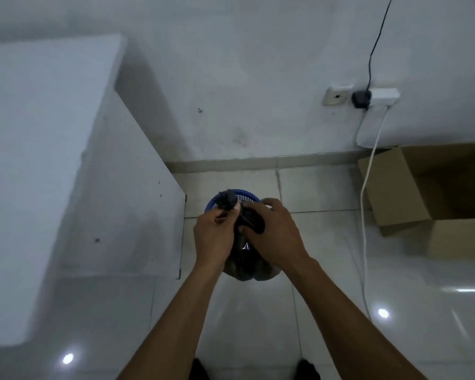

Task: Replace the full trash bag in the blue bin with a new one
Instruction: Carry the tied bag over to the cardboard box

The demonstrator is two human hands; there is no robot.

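A blue slotted bin (246, 197) stands on the tiled floor close to the wall, mostly hidden under my hands. A black trash bag (251, 224) fills it, its top gathered into twisted ends. My left hand (213, 237) pinches one gathered end (228, 201) of the bag, which sticks up over the bin's far rim. My right hand (274, 234) is closed on the other bunch of the bag's neck. Both hands meet right above the bin.
A white cabinet (52, 174) stands at the left, its side panel next to the bin. An open cardboard box (428, 193) lies at the right. A white cable (364, 215) runs down from a wall power strip (379, 96) across the floor.
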